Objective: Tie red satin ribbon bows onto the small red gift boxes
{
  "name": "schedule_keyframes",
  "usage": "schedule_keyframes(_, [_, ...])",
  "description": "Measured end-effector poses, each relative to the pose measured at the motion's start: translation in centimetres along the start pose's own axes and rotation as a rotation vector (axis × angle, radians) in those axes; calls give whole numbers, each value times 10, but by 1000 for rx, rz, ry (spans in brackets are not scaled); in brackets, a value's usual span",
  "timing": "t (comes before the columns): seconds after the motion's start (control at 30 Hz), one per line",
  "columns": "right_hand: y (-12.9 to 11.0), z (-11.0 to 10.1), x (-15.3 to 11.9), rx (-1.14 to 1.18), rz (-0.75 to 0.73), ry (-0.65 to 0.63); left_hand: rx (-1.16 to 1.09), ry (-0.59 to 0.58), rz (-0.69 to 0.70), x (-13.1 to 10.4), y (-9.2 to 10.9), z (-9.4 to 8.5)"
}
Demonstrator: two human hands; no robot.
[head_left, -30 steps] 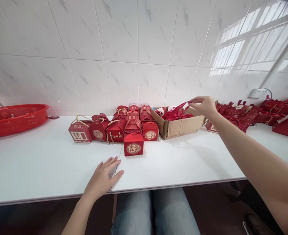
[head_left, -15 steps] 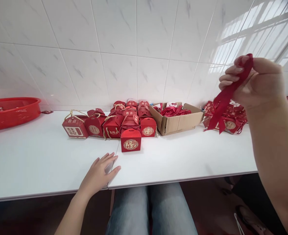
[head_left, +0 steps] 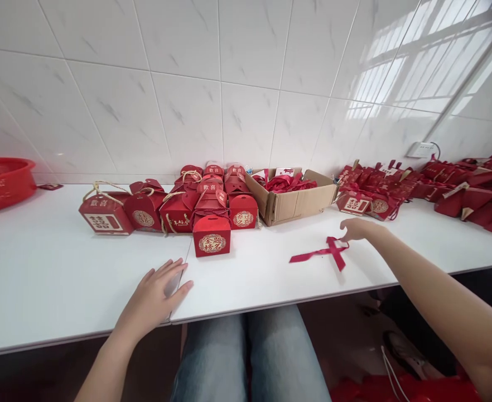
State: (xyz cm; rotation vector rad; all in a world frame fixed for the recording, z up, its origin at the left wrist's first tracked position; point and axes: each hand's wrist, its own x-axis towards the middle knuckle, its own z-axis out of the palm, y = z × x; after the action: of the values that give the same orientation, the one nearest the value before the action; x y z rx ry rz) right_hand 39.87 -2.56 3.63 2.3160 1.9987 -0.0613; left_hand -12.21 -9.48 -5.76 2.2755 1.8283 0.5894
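Note:
My left hand (head_left: 152,298) lies on the white table with its fingers spread and nothing in it. Just beyond its fingers stands a red box (head_left: 211,237) with a round gold label, in front of a group of similar red boxes. To the right, my right hand (head_left: 357,229) is low over the table, its fingertips closed at the looped end of a red ribbon (head_left: 336,254). The rest of the ribbon lies crossed on the table. A cardboard box (head_left: 302,206) holding red ribbons and cards stands by the wall.
A red plastic basket (head_left: 5,190) is at the far left. More red boxes with ribbons (head_left: 380,206) and a further pile (head_left: 472,198) stand at the right. A white power socket (head_left: 420,149) is by the tiled wall. The table's front edge (head_left: 271,310) runs above my legs.
My right hand has come down from its raised position to the table, and the ribbon that hung from it now lies on the surface. The view has turned right. My left hand stays on the table.

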Motion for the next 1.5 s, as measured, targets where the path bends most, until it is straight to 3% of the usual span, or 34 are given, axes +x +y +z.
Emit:
schedule_keyframes(0.1, [10, 25, -6, 59, -63, -64, -1, 18, 9, -1, 1, -1])
schedule_keyframes(0.2, [11, 30, -16, 141, -187, -53, -1, 17, 12, -1, 1, -2])
schedule_keyframes(0.33, [5, 31, -34, 262, -458, -117, -5, 9, 8, 0, 3, -1])
schedule_keyframes(0.43, [-2, 43, -45, 294, -539, -148, -15, 31, 8, 0, 4, -1])
schedule_keyframes(0.6, [-9, 70, -46, 397, -494, 30, -43, 14, 21, -4, 7, -3])
schedule_keyframes(0.73, [-6, 72, -44, 423, -475, 153, -134, 31, -35, -6, 8, -7])
schedule_keyframes(0.8, [-2, 66, -49, 404, -493, 104, -207, 77, -79, -5, 9, -9])
schedule_keyframes(0.9, [3, 57, -61, 379, -544, -79, -269, 154, -90, 2, 14, -13])
schedule_keyframes(0.97, [3, 54, -68, 364, -562, -169, -284, 201, -46, 13, 19, -16])
schedule_keyframes(1.03, [1, 57, -71, 369, -558, -176, -306, 259, 31, 30, 25, -20])
schedule_keyframes(1.13, [1, 69, -71, 417, -574, -95, -323, 332, 145, 59, 35, -24])
schedule_keyframes(1.27, [0, 86, -71, 459, -588, 77, -284, 279, 180, 85, 43, -22])
schedule_keyframes(1.4, [-14, 86, -78, 644, -494, 274, -316, 236, 178, 86, 47, -12])
schedule_keyframes(1.5, [-33, 73, -83, 1041, -315, 283, -376, 235, 176, 77, 53, -7])
